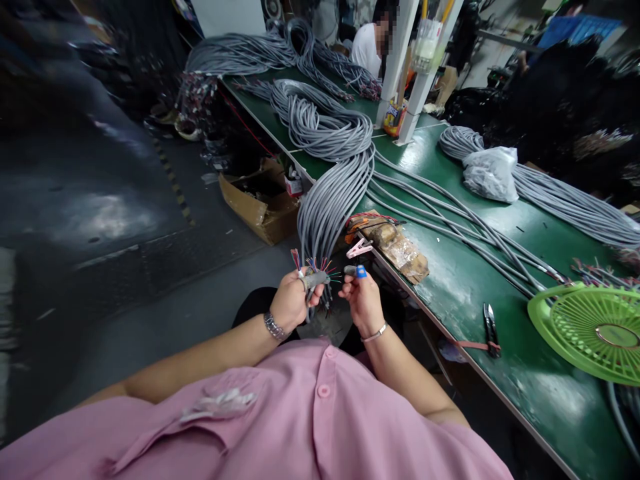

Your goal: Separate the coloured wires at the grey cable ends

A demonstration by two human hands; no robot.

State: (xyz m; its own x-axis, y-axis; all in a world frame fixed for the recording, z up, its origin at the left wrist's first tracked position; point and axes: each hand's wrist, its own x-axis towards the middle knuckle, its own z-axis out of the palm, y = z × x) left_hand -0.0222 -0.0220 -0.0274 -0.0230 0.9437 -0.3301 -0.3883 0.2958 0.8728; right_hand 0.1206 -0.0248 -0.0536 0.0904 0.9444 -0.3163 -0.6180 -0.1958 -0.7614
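Observation:
My left hand (291,301) is closed around a grey multi-core cable (311,251) near its end. Thin coloured wires (320,264) fan out there, and a grey covering shows at the thumb. My right hand (365,303) is just to the right, with its fingers drawn together close to the wire tips. Blue tape (361,271) wraps a digit of this hand, with a grey covering beside it. Whatever it pinches is too small to make out. From the hands, the grey cables run up to a large coiled bundle (333,137) on the green table (450,267).
At the table edge lies a taped cardboard block (395,247) with a pink clip (359,249). Snips (491,328), a green fan (590,330) and a plastic bag (491,173) rest on the right. An open carton (260,210) stands below. A person (369,48) is behind the white posts.

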